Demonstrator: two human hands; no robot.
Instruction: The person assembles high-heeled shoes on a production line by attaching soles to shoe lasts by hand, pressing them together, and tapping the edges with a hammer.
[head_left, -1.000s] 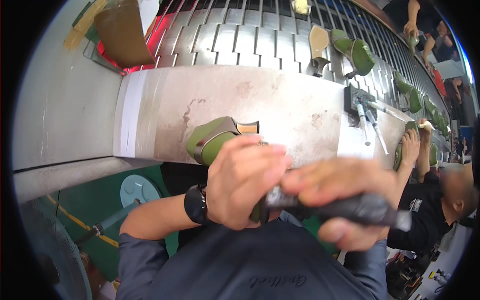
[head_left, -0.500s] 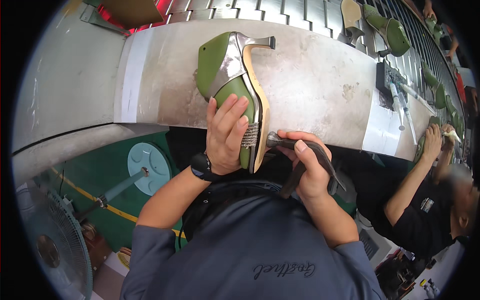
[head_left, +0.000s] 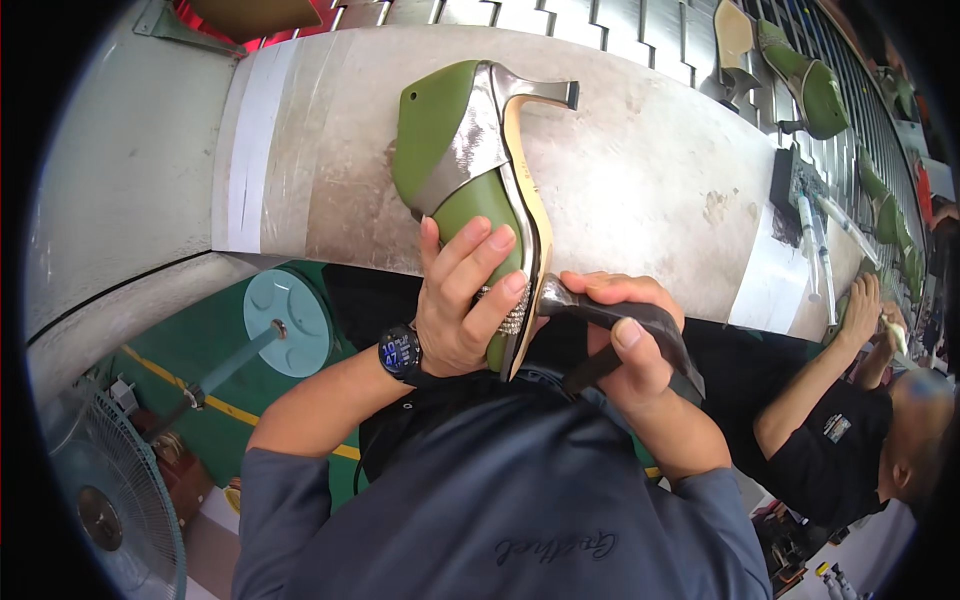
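With the left hand (head_left: pixel 465 310), clasps a green high-heeled shoe (head_left: pixel 482 205) with silver metallic bands, a glittering strap, a tan sole and a slim silver heel. Lays the left fingers side by side, slightly spread, over the green front part and part of the glittering strap. Holds the shoe across the near edge of a pale grey, stained surface (head_left: pixel 650 160), with the heel end over the surface and the toe end out past the edge. Points the toe back toward the body and the heel end away, running the long axis almost straight outward with a slight lean to the left. Turns the sole to the right, with the heel jutting rightward. Cannot tell whether the heel end touches the surface.

With the right hand (head_left: pixel 635 345), pinches a dark metal tool (head_left: pixel 668 345) with a rounded head and curved arms between thumb and forefinger. Slants the tool from the head, at the left, to the lower right. Places the head against or just beside the sole; cannot tell which. Has slim white syringes (head_left: pixel 808 240) by a black block (head_left: pixel 785 185), well to the right.
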